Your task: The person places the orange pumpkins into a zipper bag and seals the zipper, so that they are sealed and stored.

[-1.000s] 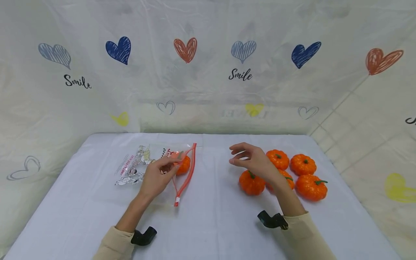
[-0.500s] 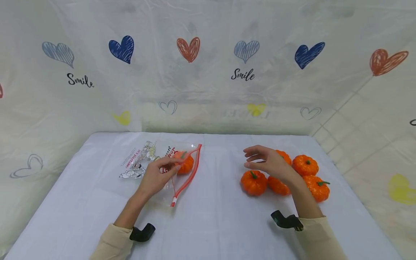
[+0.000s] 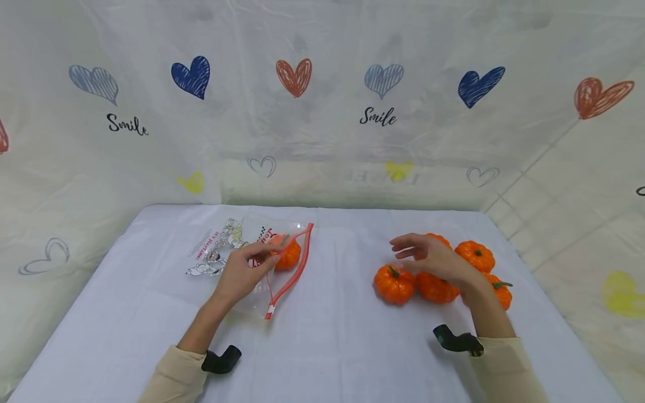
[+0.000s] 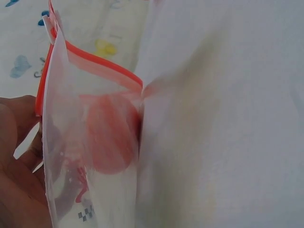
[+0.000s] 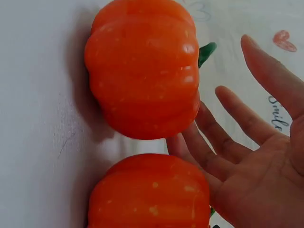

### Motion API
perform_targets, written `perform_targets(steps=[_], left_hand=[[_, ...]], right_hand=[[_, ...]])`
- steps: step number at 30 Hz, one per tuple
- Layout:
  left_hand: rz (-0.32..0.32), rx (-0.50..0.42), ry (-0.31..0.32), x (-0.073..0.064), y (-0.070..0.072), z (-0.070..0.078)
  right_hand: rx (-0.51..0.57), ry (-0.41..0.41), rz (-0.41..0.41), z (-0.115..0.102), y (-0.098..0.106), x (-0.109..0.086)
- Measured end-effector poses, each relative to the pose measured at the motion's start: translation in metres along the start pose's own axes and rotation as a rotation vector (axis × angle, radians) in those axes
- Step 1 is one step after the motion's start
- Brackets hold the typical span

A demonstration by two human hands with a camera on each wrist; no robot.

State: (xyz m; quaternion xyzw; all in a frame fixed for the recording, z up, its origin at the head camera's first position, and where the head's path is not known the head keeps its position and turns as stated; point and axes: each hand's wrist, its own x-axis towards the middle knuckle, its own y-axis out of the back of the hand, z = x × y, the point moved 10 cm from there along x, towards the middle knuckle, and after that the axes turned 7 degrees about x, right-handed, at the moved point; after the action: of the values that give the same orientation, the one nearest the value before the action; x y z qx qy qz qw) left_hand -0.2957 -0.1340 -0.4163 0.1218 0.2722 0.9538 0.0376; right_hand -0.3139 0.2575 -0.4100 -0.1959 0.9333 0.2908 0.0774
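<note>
My left hand (image 3: 245, 270) pinches the upper edge of a clear zip bag (image 4: 66, 156) with a red zip strip (image 3: 294, 278), holding its mouth apart. Inside the bag, near the mouth, lies a small orange pumpkin (image 3: 288, 255), seen blurred through the plastic in the left wrist view. My right hand (image 3: 437, 258) hovers over the loose pumpkins with its fingers spread and nothing held. Nearest to it are the front left pumpkin (image 3: 394, 285) and the pumpkin beside it (image 3: 436, 288), partly under the hand. In the right wrist view, one pumpkin (image 5: 145, 69) stands close to the fingers.
More pumpkins lie at the right: one at the back right (image 3: 475, 256), one at the front right (image 3: 502, 292) and one (image 3: 439, 239) half hidden behind the right hand. A white cloth covers the table (image 3: 322, 358). Behind it hangs a sheet (image 3: 322, 129) printed with hearts.
My right hand has moved right, away from the bag side and over the pumpkins. My left hand keeps its pinch on the bag, whose mouth has shifted slightly.
</note>
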Motion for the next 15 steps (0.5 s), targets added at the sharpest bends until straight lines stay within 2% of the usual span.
perform_targets(steps=[2,6,15], left_hand=[[0.0,0.002,-0.003,0.0,0.0,0.001],[-0.001,0.008,-0.006,0.0,-0.002,0.003],[-0.012,0.005,-0.006,0.0,-0.004,0.001]], right_hand=[[0.018,0.017,-0.031,0.002,0.0,0.0],[0.021,0.101,-0.111,-0.001,-0.003,0.002],[0.015,0.071,-0.252,0.002,-0.013,-0.003]])
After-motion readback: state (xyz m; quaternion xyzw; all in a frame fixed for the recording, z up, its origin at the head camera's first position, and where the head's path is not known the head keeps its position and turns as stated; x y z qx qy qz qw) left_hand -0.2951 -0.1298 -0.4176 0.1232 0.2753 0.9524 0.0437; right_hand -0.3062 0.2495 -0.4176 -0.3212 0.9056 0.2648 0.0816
